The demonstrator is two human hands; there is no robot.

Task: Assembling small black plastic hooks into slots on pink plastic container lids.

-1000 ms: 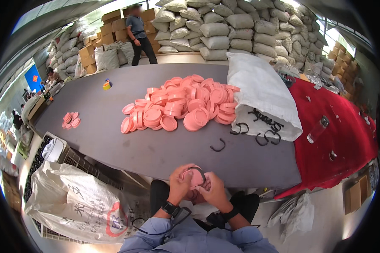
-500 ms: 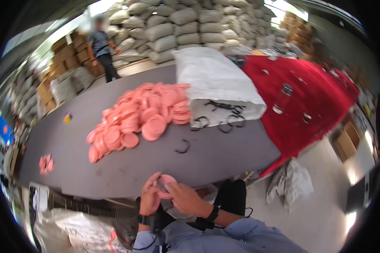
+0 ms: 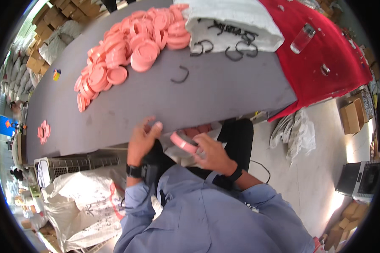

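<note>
In my right hand (image 3: 213, 155) is a pink round lid (image 3: 181, 142), tilted, with a dark inner side showing; my fingers grip its right edge, past the table's near edge. My left hand (image 3: 142, 141) is apart from it, fingers spread and holding nothing, at the edge of the grey table (image 3: 156, 101). A big heap of pink lids (image 3: 114, 50) lies farther off on the table. Right of the heap, a white sack (image 3: 236, 19) lies with its mouth toward me, black curved strips (image 3: 232, 31) spilling out. One black strip (image 3: 180, 75) lies alone on the table.
A red cloth (image 3: 321, 63) covers the table's right end, with a clear jar (image 3: 303, 39) on it. A few pink pieces (image 3: 43, 131) lie far left, near a small yellow item (image 3: 56, 75). Below are a printed white sack (image 3: 84, 206) and an open bag of pink pieces (image 3: 200, 130) at my lap.
My view has tipped downward. My left hand has let go of the pink lid and moved away; my right hand has carried it off the table's edge toward my lap.
</note>
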